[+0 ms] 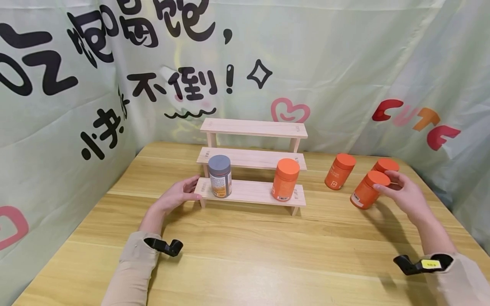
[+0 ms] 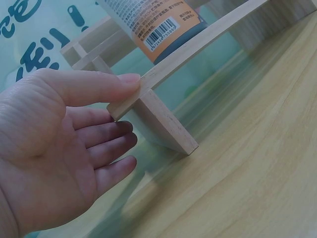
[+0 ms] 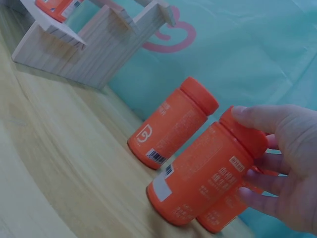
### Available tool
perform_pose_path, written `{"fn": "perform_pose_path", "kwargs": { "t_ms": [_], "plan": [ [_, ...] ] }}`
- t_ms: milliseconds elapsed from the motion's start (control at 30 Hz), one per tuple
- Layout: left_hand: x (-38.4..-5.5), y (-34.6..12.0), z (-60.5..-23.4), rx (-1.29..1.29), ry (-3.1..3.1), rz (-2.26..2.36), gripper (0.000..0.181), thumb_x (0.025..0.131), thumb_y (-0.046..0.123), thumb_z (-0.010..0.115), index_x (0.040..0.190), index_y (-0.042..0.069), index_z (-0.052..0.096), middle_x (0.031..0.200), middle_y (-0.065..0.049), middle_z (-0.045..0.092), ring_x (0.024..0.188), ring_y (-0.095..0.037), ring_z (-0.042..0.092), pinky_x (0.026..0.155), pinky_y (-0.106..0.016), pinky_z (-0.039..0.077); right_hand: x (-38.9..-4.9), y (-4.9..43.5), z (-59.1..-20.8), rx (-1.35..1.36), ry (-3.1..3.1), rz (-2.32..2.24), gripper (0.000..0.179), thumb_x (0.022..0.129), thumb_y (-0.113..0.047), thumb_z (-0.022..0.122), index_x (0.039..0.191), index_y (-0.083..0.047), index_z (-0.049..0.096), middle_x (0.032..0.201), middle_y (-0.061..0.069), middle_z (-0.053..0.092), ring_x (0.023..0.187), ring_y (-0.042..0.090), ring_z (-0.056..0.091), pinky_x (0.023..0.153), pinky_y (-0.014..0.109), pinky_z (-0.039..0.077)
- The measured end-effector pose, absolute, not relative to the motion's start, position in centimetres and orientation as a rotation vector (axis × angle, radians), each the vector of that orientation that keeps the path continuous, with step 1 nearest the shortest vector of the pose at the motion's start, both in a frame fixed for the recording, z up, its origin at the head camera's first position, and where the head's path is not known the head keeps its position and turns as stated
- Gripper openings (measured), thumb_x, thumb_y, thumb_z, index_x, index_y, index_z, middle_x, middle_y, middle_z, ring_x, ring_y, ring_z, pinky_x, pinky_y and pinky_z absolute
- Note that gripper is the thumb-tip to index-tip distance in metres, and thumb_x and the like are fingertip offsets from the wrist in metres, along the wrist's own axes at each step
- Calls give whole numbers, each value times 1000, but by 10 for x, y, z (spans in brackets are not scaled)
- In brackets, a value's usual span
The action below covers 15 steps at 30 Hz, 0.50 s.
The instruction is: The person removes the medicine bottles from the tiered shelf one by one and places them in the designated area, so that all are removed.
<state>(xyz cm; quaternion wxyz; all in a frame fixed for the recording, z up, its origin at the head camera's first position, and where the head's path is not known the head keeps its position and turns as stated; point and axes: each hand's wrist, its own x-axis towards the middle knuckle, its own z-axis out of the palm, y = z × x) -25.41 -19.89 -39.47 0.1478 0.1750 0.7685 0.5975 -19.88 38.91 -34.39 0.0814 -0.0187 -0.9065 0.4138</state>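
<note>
My left hand [image 1: 173, 198] holds the left end of the lowest step of a three-tier wooden display stand [image 1: 250, 192], with the thumb on top and the index finger under the edge. A bottle with a grey-blue lid [image 1: 220, 176] stands upright near that end, and an orange bottle [image 1: 285, 180] stands at the step's other end. At the right of the table, my right hand [image 1: 408, 196] grips an orange bottle [image 3: 198, 173] by its lid, thumb on the near side and fingers behind. Another orange bottle [image 3: 171, 124] stands to its left, and a third [image 1: 386, 164] is partly hidden behind it.
The stand's middle step [image 1: 249, 158] and top step [image 1: 252, 127] rise toward the back. A printed cloth backdrop [image 1: 337, 76] hangs behind and along the sides of the wooden table [image 1: 245, 255]. Each wrist wears a black camera mount [image 1: 164, 246].
</note>
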Motion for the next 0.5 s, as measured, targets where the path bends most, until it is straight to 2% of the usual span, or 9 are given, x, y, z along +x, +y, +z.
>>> {"fn": "perform_pose_path", "kwargs": {
  "t_ms": [67, 200, 300, 400, 500],
  "plan": [
    [-254, -199, -394, 507, 2211, 1719, 82, 83, 6, 66, 143, -11, 13, 148, -28, 16, 135, -40, 19, 111, -46, 18, -198, 389, -341, -57, -2706, 1241, 75, 90, -30, 60, 141, 10, 22, 116, 0, 44, 85, -14, 38, 64, 6, 39],
    [-254, -199, -394, 515, 2204, 1725, 82, 83, 6, 66, 143, -11, 13, 148, -28, 15, 135, -40, 19, 111, -46, 17, -197, 388, -334, -52, -2662, 1242, 73, 89, -29, 61, 140, 9, 25, 106, -22, 41, 85, -14, 40, 65, 5, 39],
    [-254, -199, -395, 517, 2201, 1727, 81, 84, 6, 66, 143, -11, 13, 148, -28, 15, 136, -40, 18, 111, -46, 17, -195, 385, -325, -60, -2645, 1228, 73, 89, -29, 62, 140, 8, 26, 102, -26, 40, 87, -13, 40, 65, 4, 38],
    [-254, -199, -395, 514, 2200, 1726, 81, 84, 5, 65, 143, -10, 13, 149, -28, 14, 136, -40, 18, 111, -47, 17, -194, 382, -316, -75, -2658, 1197, 74, 89, -32, 61, 141, 6, 26, 106, -20, 44, 88, -10, 40, 64, 3, 38],
    [-255, -199, -395, 512, 2195, 1727, 81, 84, 6, 65, 143, -10, 13, 149, -28, 14, 136, -40, 18, 111, -46, 17, -194, 377, -307, -76, -2678, 1156, 75, 89, -35, 60, 142, 4, 26, 113, -8, 46, 90, -9, 39, 64, 3, 38]
  ]
}}
